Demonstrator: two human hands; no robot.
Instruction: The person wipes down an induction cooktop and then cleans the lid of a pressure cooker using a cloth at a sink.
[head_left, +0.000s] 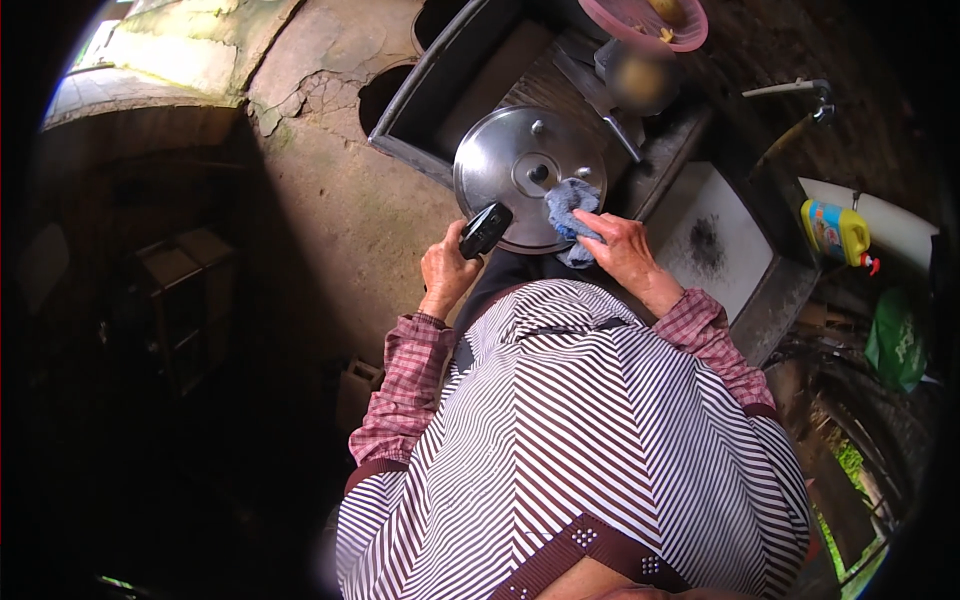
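A round metal pressure cooker lid is tilted before me, above the near edge of a dark stone sink. My left hand is closed around the lid's black handle. A small black knob stands at the lid's centre, with two metal fittings near its far and right parts. Over the lid's right side, my right hand grips a crumpled blue-grey cloth, which lies against the metal. Part of the cloth hangs past the lid's near rim.
A cleaver lies beyond the lid on a wooden board. Behind are a pink plastic basin and a blurred bowl. At right are a pale basin, a tap and a yellow detergent bottle. Cracked concrete extends left.
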